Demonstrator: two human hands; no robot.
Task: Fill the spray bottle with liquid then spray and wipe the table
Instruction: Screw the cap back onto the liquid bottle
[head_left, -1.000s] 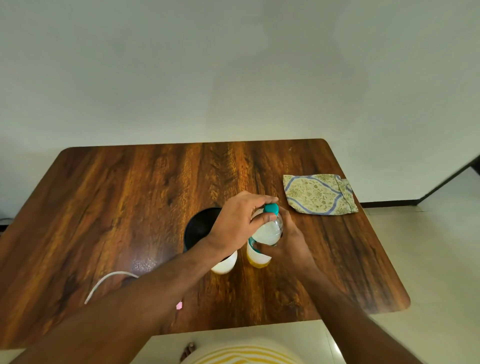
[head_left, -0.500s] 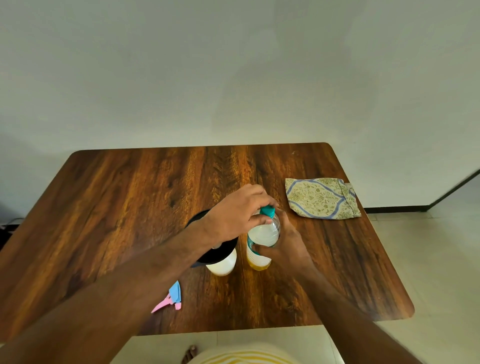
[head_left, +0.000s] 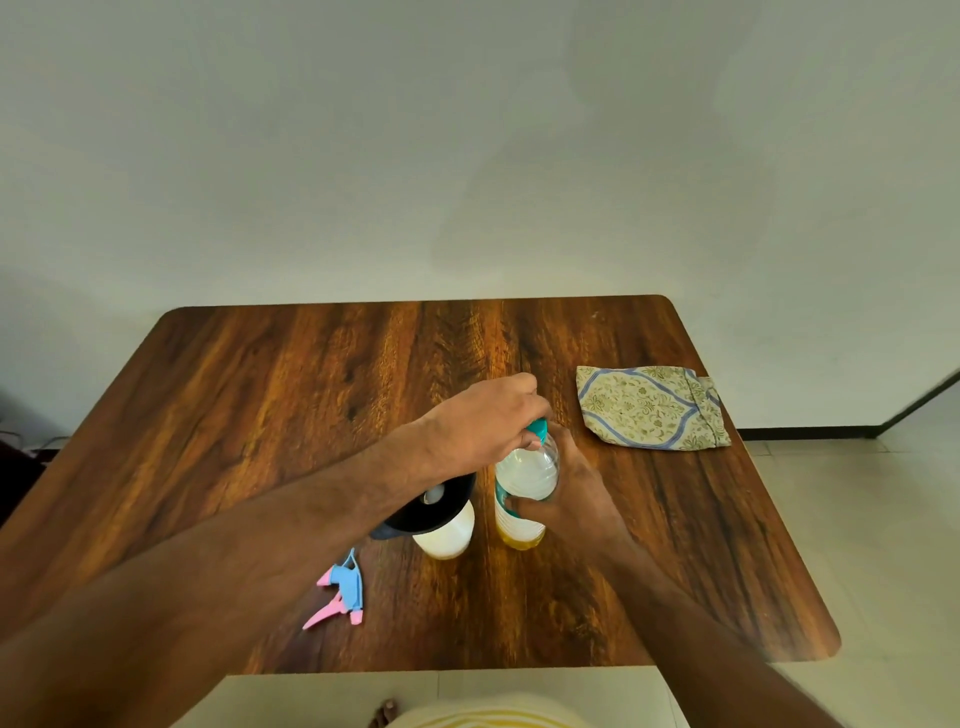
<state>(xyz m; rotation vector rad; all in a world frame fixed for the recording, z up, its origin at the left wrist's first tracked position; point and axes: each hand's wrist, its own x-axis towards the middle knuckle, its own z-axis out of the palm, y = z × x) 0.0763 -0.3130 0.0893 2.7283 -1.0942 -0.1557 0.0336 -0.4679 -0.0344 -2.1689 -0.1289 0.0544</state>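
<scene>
A clear plastic bottle (head_left: 525, 475) with yellowish liquid at its bottom stands upright on the wooden table (head_left: 260, 405). My right hand (head_left: 574, 493) grips its body from the right. My left hand (head_left: 483, 421) pinches its teal cap (head_left: 538, 428) from above. Just left of it stands a white spray bottle (head_left: 447, 535) with a black funnel (head_left: 436, 509) in its neck, partly hidden by my left forearm. The pink and blue spray head (head_left: 340, 590) lies on the table near the front edge. A folded patterned cloth (head_left: 652, 406) lies at the right.
A white wall rises behind the table's far edge. Pale tiled floor (head_left: 857, 519) lies to the right and in front. Bare wood spreads across the table's left half and far side.
The view has tilted, so the table sits lower and the spray head shows. My left hand has kept its pinch on the teal cap, and my right hand its grip on the bottle.
</scene>
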